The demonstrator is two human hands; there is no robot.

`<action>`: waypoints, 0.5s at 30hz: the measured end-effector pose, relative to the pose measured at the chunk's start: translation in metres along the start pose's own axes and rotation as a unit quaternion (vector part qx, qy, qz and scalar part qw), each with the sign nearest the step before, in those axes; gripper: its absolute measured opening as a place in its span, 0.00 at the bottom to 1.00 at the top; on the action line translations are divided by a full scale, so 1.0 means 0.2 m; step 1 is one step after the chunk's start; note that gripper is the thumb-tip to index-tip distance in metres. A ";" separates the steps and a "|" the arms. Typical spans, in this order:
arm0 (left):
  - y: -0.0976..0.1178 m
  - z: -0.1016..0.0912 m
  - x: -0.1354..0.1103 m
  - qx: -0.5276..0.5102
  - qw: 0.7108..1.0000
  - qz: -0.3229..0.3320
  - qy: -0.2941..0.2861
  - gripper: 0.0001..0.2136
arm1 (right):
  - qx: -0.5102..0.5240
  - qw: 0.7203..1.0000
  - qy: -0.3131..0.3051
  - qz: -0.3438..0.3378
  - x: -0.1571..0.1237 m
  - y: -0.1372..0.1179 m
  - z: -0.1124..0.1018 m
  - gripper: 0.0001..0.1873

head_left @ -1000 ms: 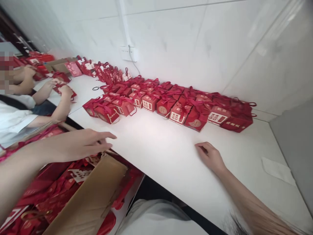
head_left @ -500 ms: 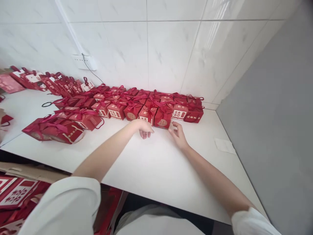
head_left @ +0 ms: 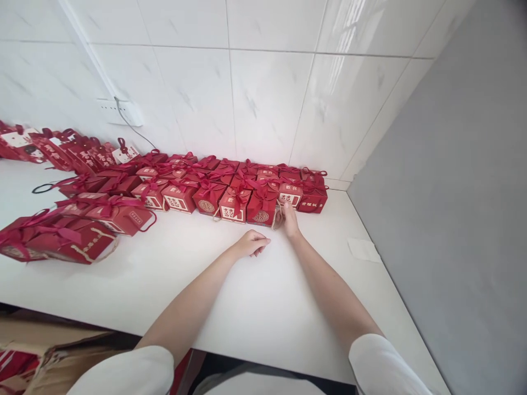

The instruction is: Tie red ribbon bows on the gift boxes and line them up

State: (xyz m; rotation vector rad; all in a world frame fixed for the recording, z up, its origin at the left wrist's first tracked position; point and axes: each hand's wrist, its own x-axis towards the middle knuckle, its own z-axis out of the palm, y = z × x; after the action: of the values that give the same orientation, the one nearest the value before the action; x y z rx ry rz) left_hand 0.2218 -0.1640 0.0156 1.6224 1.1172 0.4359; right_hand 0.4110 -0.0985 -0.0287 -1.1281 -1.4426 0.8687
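My right hand (head_left: 290,220) is at the right side of a red gift box (head_left: 262,210) with a round gold pattern. Its bent fingers are closed at the box's beige rope handle (head_left: 277,219), though the fingertips are partly hidden. In front of the row, my left hand (head_left: 252,244) hovers over or rests on the white table, fingers curled in and nothing seen in them. Beside the patterned box stands another red gift box (head_left: 233,211) with a white character panel. Dark pink ribbon bows top the boxes.
Rows of similar boxes line the tiled wall. More ribboned boxes (head_left: 74,238) sit at the left, with red hang-loop bags (head_left: 88,154) behind. A socket strip (head_left: 119,112) is on the wall. Right: a grey panel (head_left: 444,181) and white paper (head_left: 364,249). A cardboard carton (head_left: 61,329) is below left.
My left hand has drawn back from the boxes toward me. My right hand has closed in at the patterned box's side, where the rope handle now shows. The view has shifted right.
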 end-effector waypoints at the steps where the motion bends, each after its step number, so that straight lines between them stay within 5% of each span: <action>1: -0.01 0.01 0.01 -0.001 0.999 0.015 0.033 0.21 | 0.002 1.000 0.007 0.004 -0.02 -0.01 0.00 0.44; 6: -0.05 0.00 0.05 0.004 0.965 0.048 0.258 0.19 | 0.036 0.999 0.035 -0.001 -0.05 -0.05 0.03 0.58; 9: -0.08 -0.02 0.08 0.002 0.927 0.039 0.373 0.11 | 0.119 0.992 0.044 0.021 -0.01 -0.04 0.03 0.55; 15: -0.11 -0.02 0.11 -0.031 0.901 0.041 0.431 0.11 | 0.196 0.977 0.060 0.061 0.10 -0.02 0.03 0.47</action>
State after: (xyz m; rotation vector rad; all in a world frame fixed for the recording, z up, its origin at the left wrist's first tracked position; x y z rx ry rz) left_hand 0.2199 -0.1432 -0.0088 1.4305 1.6492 1.3173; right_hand 0.4047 -0.0808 -0.0204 -0.9554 -1.0517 1.0961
